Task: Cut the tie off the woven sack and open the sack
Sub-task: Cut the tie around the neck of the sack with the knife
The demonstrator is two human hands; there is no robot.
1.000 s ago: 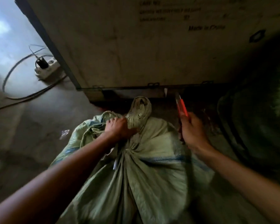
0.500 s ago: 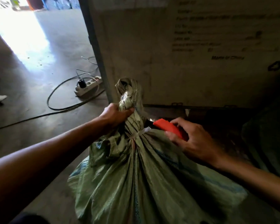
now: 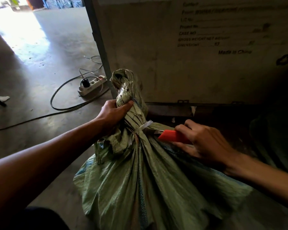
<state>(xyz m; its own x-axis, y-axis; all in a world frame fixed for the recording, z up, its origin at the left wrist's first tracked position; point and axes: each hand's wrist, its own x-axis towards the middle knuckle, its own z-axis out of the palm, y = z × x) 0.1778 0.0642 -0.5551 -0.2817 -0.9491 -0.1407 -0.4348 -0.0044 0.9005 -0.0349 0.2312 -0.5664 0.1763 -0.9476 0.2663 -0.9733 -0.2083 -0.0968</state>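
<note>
Both forearms seen bare, no sleeves. Left hand (image 3: 113,113) and right hand (image 3: 204,143) ungloved; no rings, watch or bands seen. Dark garment glimpsed bottom left.

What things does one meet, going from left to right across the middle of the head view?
White power strip with black plug → left hand gripping the neck of the green woven sack → white plastic tie → red-handled utility knife → right hand.
</note>
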